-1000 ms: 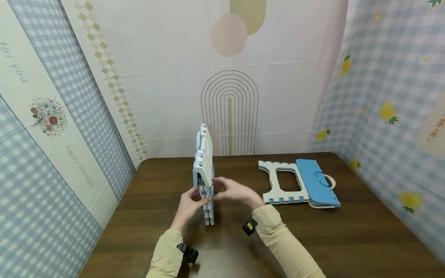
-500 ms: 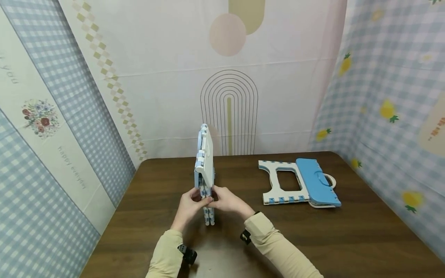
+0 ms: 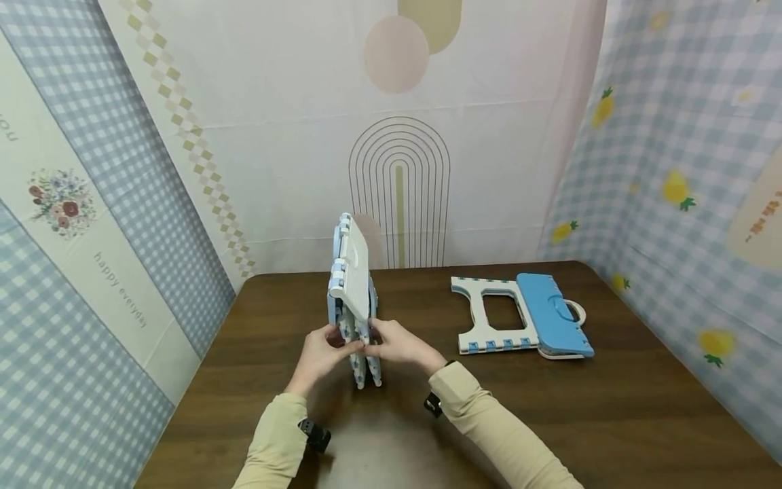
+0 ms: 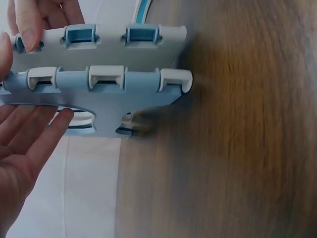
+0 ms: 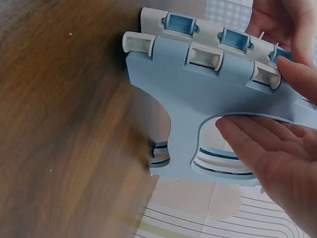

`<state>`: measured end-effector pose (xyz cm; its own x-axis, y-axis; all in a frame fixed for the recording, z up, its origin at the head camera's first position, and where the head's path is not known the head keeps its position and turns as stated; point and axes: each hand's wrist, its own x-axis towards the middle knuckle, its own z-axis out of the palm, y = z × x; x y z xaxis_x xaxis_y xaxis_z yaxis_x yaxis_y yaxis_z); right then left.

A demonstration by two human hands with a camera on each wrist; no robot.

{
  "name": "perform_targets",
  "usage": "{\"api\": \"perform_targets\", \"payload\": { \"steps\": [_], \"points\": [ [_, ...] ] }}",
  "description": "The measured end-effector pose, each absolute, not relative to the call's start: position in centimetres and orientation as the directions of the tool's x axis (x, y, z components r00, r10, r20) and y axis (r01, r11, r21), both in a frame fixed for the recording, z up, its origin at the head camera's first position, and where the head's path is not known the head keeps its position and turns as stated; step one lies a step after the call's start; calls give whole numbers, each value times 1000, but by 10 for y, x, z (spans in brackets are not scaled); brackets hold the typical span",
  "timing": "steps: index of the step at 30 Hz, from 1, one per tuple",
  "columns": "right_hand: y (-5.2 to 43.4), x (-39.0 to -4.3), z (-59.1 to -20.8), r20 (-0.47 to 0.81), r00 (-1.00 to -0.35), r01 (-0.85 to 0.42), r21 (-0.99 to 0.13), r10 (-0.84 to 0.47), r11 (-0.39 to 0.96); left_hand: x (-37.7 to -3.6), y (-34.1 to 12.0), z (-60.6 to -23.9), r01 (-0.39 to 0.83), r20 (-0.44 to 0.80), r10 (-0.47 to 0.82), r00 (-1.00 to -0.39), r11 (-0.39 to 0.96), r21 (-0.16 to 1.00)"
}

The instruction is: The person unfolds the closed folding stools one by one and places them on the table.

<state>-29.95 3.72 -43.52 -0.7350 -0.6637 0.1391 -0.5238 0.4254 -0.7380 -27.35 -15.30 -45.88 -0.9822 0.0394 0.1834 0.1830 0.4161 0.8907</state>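
A white and light-blue folding stool [image 3: 356, 268] stands upright on the table, its seat halves folded up and its hinged leg panels a little apart at the bottom. My left hand [image 3: 319, 354] grips the left leg panel, thumb at the hinged edge and fingers along the outer face. On the other side, my right hand [image 3: 400, 345] holds the right panel likewise. Between the blue panel [image 5: 183, 74] and the white panel behind it, the right wrist view shows a narrow gap. The left wrist view shows a similar gap beside its near blue panel [image 4: 114, 94].
A second folding stool [image 3: 554, 316], blue and white, lies folded flat on the right of the brown wooden table [image 3: 550, 421]. A printed cloth [image 3: 293, 170] hangs behind the table's back edge, with checked cloth at both sides.
My right hand has come down and taken hold of the right panel. The stool's leg panels have spread slightly at the bottom, and its top has shifted left. The flat stool stays put.
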Motion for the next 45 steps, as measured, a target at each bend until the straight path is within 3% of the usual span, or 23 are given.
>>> {"api": "perform_targets", "payload": {
  "steps": [9,28,45],
  "points": [
    [36,-307,-441,147,-756,-492,-771,-638,404,-278,-161,-452,233,224,75,-972,464,855],
    [49,-319,-434,155,-750,-531,-721,-643,446,-282,-188,-444,255,260,69,-963,545,798],
    [57,-326,-436,116,-756,-524,-698,-644,489,-284,-210,-447,243,230,96,-968,569,786]
  ]
}}
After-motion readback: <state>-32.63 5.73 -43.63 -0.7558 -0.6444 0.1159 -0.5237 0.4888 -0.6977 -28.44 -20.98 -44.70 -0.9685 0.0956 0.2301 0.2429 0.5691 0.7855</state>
